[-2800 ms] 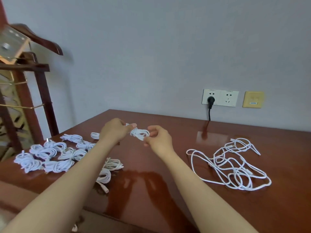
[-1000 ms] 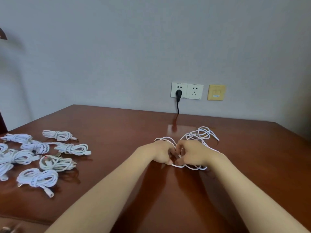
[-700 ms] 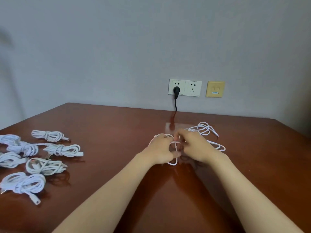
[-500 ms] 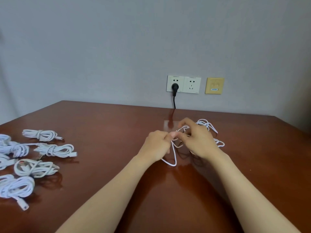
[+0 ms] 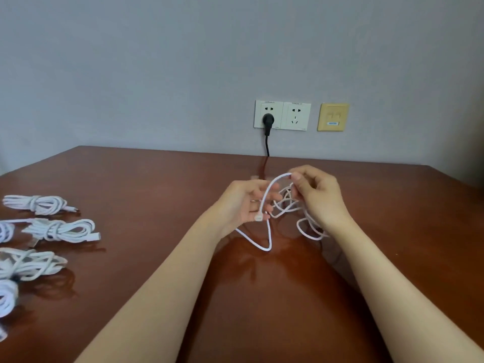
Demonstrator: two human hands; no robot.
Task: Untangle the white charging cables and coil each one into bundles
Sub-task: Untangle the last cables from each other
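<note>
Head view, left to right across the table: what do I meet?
Coiled bundles → left hand → right hand; the loose cable both hands pinch overlaps them, so it is left unplaced.

Our bare forearms reach fwd, hands raised close together. L hand (image 5: 245, 203) curls its fingers, pinching the cable (image 5: 266, 196) near its plug end. R hand (image 5: 320, 197) pinches it higher up w/ thumb & forefinger.

Glossy reddish-brown wooden table (image 5: 157, 179), surface shiny with faint reflections. Plain grey-blue wall (image 5: 157, 61) behind it. White double socket panel (image 5: 296, 116) on the wall, a little above the table's far edge. Black plug (image 5: 267, 120) sits in the left outlet, black cord (image 5: 267, 145) dropping straight down behind the table. Yellowish wall plate (image 5: 332, 117) just right of the sockets (small blue label, text unreadable).
</note>
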